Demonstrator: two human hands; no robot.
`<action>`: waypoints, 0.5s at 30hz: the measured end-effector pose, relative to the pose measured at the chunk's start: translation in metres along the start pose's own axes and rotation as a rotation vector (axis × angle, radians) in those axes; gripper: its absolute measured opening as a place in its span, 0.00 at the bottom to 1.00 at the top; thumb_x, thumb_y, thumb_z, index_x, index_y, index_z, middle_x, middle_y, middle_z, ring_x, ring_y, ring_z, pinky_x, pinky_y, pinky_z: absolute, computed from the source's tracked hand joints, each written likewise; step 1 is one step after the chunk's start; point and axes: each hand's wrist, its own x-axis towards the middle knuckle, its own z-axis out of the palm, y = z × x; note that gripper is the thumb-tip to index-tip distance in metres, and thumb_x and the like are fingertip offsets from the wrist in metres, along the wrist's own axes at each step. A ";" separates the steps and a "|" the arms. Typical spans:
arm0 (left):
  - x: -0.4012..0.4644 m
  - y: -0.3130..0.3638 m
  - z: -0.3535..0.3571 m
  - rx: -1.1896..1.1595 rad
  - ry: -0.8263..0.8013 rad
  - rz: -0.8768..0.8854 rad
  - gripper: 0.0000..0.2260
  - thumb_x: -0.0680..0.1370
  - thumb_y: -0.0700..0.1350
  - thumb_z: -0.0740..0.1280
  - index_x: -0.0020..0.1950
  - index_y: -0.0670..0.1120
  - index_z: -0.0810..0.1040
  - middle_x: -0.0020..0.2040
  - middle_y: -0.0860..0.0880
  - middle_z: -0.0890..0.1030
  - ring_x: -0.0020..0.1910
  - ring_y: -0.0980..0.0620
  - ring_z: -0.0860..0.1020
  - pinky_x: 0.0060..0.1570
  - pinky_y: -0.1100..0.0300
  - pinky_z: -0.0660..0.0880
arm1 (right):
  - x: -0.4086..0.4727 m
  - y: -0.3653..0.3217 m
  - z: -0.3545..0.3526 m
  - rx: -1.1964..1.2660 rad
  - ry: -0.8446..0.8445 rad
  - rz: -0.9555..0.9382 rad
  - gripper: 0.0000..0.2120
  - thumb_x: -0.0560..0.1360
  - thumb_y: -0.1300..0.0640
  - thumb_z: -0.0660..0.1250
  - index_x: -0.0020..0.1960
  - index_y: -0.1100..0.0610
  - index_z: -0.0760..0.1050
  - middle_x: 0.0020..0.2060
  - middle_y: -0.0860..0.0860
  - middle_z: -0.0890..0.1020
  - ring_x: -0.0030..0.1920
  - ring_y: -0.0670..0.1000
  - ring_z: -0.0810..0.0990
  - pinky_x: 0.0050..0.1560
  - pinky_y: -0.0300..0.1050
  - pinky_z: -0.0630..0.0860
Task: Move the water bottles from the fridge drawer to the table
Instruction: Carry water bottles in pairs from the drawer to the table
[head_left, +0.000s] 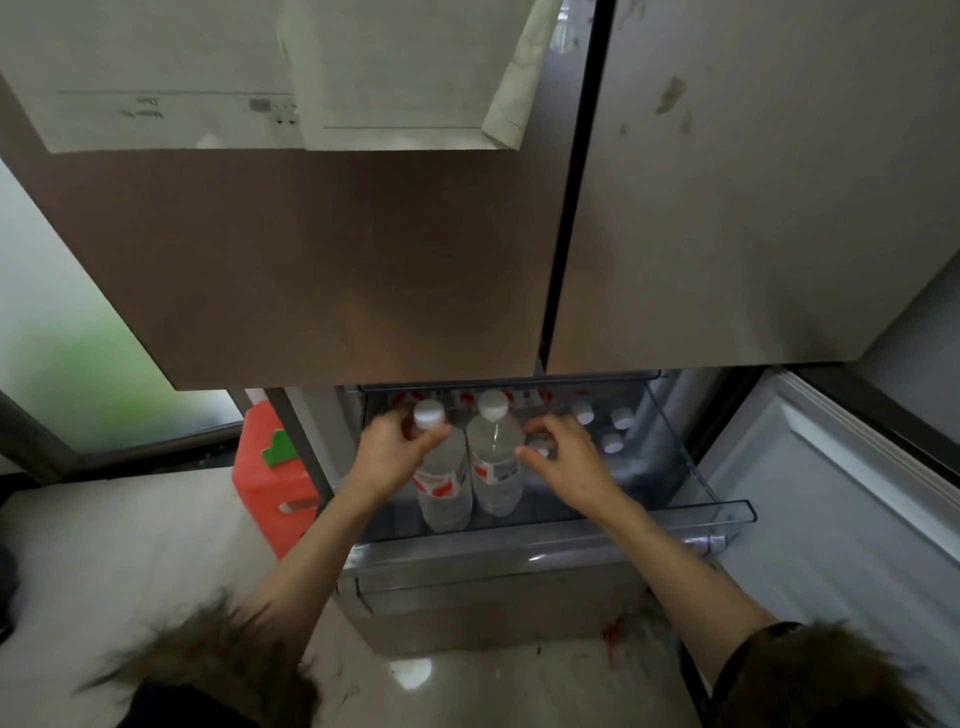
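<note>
Currently both arms reach down into the open fridge drawer (717, 512). Left hand (392, 454) grips the left water bottle (441, 480) at its shoulder; right hand (563, 460), fingers spread and uncurled, is just beside the second bottle (496, 465).

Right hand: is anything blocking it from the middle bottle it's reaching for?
Probably not. The right hand is open beside the middle bottle, fingers near its shoulder, nothing between them. The left hand grips only the left bottle.

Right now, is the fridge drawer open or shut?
Open: the fridge drawer is pulled out below the doors, water bottles exposed.
</note>
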 end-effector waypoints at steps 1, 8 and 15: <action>0.001 -0.001 0.001 -0.005 -0.028 0.020 0.13 0.73 0.51 0.70 0.53 0.44 0.77 0.46 0.42 0.81 0.46 0.44 0.79 0.48 0.50 0.76 | 0.000 0.002 0.002 0.021 -0.003 -0.009 0.17 0.73 0.52 0.69 0.60 0.57 0.73 0.55 0.54 0.75 0.56 0.53 0.74 0.55 0.46 0.72; 0.004 -0.012 0.005 0.003 -0.128 0.151 0.16 0.73 0.45 0.70 0.60 0.42 0.75 0.53 0.44 0.75 0.52 0.46 0.74 0.45 0.65 0.67 | 0.014 -0.008 0.010 0.178 -0.037 0.017 0.28 0.74 0.52 0.67 0.71 0.54 0.62 0.66 0.54 0.70 0.60 0.51 0.72 0.56 0.40 0.69; -0.002 -0.030 0.002 -0.195 -0.231 0.122 0.17 0.75 0.49 0.66 0.62 0.52 0.67 0.60 0.53 0.75 0.61 0.54 0.73 0.64 0.51 0.70 | 0.013 -0.008 0.020 0.269 -0.149 0.035 0.32 0.70 0.50 0.72 0.70 0.52 0.62 0.66 0.50 0.70 0.65 0.48 0.69 0.67 0.49 0.67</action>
